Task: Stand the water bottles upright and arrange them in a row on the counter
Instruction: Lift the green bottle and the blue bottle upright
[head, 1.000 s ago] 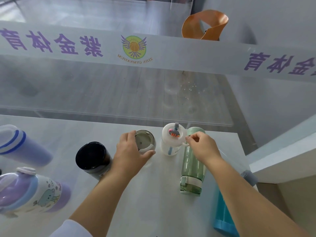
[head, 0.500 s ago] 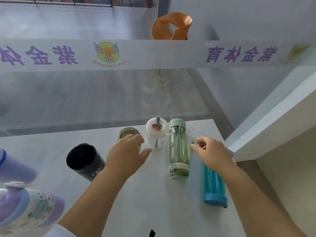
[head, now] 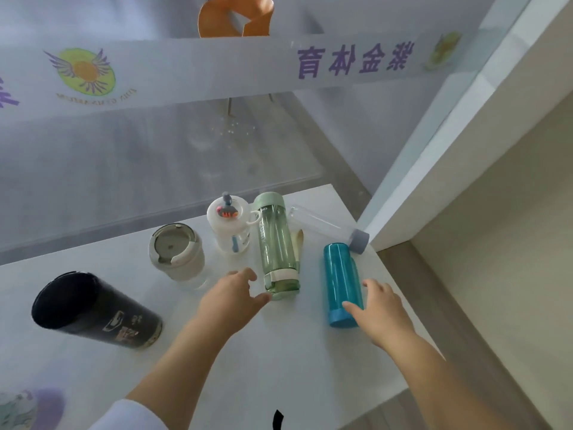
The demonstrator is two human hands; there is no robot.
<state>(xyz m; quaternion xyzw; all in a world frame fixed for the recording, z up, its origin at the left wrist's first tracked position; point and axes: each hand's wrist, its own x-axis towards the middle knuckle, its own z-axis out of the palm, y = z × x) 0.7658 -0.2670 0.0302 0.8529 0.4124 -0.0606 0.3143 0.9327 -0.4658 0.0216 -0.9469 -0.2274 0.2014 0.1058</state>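
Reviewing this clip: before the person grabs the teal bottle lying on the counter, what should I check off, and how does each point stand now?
1. Right hand at teal bottle: ok, fingers touching near its cap end.
2. Grip closed: not ok, hand open.
3. Left hand free: ok, open beside the green bottle.
4. Teal bottle upright: not ok, lying down.
5. Clear bottle apart from teal: cannot tell.

Pale green bottle [head: 278,249], teal bottle [head: 342,282], black tumbler [head: 93,310], white counter [head: 279,361], possibly lilac printed bottle [head: 28,409]
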